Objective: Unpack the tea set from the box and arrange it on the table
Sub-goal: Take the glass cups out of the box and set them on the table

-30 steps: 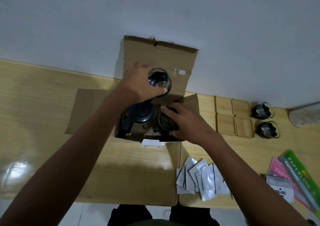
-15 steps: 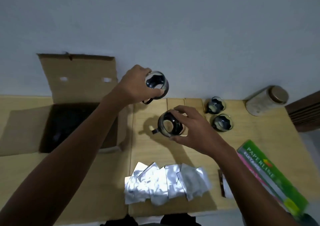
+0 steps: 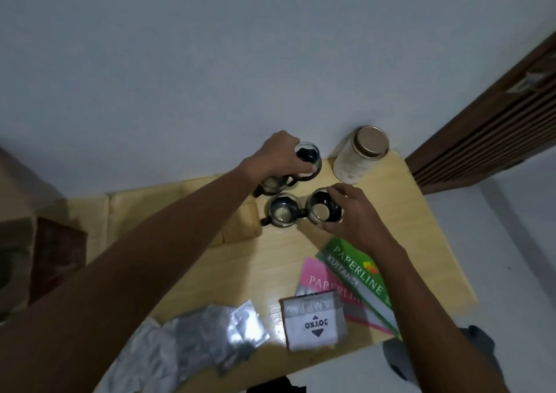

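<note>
My left hand (image 3: 278, 155) grips a glass cup with a black holder (image 3: 308, 161) at the far side of the wooden table (image 3: 421, 227), near the wall. My right hand (image 3: 355, 215) holds a second glass cup (image 3: 323, 210) by its rim, low over the table. Two more glass cups stand there: one (image 3: 282, 213) right beside the right-hand cup, another (image 3: 272, 185) partly hidden under my left wrist. The cardboard box (image 3: 18, 242) is only a blurred edge at the far left.
A frosted jar with a bronze lid (image 3: 361, 155) stands at the table's far right corner. Wooden coasters (image 3: 240, 227) lie left of the cups. Green and pink receipt books (image 3: 358, 272), a small white box (image 3: 314, 320) and silver sachets (image 3: 210, 338) lie at the near edge.
Both hands carried their cups from the box rightward to the two cups standing near the jar. The view swung right, so the box slid out to the left.
</note>
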